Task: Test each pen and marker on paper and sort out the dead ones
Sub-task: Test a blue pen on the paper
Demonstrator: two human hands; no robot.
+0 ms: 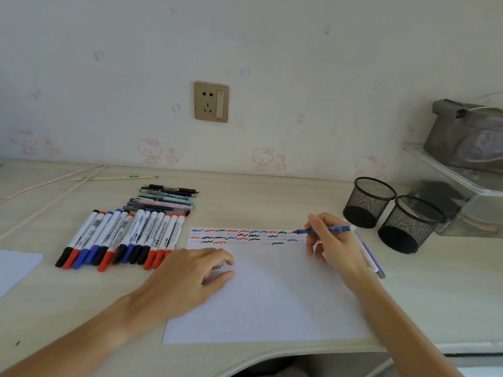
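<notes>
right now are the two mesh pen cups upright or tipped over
Upright. Both mesh pen cups, the far one and the near one, stand on their bases with open rims facing up, beside each other on the desk.

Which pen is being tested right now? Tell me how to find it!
Find the white paper on the desk, then its top right corner near two black mesh cups. The right hand holds a blue pen there, the only pen touching the squiggles.

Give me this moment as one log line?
right hand: holds blue pen, tip on paper | left hand: rests on paper | mesh cups: look empty
</notes>
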